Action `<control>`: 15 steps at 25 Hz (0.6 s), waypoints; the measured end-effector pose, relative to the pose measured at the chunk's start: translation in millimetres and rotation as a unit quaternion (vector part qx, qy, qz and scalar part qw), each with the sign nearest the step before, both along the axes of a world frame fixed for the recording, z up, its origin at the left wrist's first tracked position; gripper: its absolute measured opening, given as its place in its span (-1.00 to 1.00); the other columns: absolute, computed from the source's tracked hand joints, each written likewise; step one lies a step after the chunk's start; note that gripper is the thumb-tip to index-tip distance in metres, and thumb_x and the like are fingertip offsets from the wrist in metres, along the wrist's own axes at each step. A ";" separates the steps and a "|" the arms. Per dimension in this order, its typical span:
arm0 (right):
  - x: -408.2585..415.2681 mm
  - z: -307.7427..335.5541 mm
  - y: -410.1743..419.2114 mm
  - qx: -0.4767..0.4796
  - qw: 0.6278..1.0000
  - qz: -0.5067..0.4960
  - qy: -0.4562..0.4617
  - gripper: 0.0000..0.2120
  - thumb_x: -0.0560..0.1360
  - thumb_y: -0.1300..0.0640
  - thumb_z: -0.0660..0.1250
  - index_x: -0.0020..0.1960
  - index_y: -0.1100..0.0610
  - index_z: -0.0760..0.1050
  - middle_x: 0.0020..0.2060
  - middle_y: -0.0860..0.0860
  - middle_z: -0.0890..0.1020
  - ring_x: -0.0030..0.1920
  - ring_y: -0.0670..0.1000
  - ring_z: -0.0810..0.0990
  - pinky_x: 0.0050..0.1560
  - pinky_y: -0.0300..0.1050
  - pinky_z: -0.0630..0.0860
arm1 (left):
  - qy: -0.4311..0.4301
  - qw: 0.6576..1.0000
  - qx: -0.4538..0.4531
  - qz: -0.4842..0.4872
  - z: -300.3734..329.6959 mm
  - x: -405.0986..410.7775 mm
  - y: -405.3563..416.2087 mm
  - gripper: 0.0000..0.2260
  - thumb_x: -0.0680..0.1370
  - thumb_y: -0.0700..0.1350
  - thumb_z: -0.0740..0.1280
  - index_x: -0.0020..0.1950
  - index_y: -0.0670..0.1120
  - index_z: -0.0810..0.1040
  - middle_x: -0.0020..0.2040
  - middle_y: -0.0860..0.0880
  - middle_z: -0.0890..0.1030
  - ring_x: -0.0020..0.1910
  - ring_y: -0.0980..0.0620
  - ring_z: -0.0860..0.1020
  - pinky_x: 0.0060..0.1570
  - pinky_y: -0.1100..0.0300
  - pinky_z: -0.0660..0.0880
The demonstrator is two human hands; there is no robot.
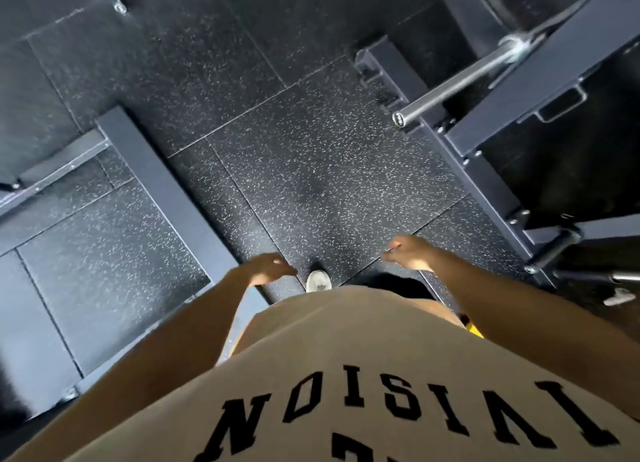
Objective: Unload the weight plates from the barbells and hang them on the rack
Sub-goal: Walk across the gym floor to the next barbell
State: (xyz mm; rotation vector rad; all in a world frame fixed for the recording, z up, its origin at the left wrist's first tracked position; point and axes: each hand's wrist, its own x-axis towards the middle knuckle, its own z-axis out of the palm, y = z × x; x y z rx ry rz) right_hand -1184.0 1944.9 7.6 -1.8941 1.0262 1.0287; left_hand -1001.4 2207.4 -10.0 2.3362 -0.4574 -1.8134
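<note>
View from the head camera, looking straight down the body. At far left, a dark blue-grey rectangular steel frame beam lies flat on the floor, running diagonally, with a lighter metal cross-bar bolted to it. The bare left forearm reaches forward and down; the left hand hangs palm-down just above the beam's near end, fingers loosely extended, gripping nothing. Between the hands, one white shoe toe rests on the black rubber floor tiles with white speckles, whose seams form a diagonal grid. The right hand is held slightly further forward than the left, fingers relaxed and slightly spread, likewise empty. A tan fabric shirt with black block lettering fills the lower frame.

At upper right, the smooth silver cylindrical sleeve of a steel barbell projects toward the viewer, bare of plates along its visible length, its round end cap facing the camera. It rests across a dark blue square-tube steel rack with bolted joints. No weight plate can be clearly made out; a dark curved mass at the top right is too blurred to identify.
</note>
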 end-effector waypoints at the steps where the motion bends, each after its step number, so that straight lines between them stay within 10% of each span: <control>1: 19.2 -2.5 -3.8 -0.004 1.000 -0.006 -0.014 -0.45 0.52 -0.04 0.38 0.39 0.24 0.39 0.38 0.16 0.47 0.32 0.14 0.48 0.32 -0.02 0.42 | -0.002 1.000 -0.001 0.005 -0.2 18.6 -2.6 -0.49 0.52 0.22 0.37 0.38 -0.02 0.49 0.43 -0.06 0.47 0.36 -0.09 0.46 0.38 0.03 0.37; 15: 326.9 -34.4 -140.2 0.033 0.996 0.085 -0.023 -0.56 0.53 -0.03 0.37 0.32 0.18 0.46 0.24 0.13 0.55 0.20 0.12 0.53 0.23 -0.03 0.44 | -0.003 0.993 0.039 0.114 -5.8 265.2 -128.5 -0.55 0.54 0.18 0.38 0.31 -0.06 0.54 0.34 -0.04 0.52 0.32 -0.12 0.48 0.33 0.03 0.43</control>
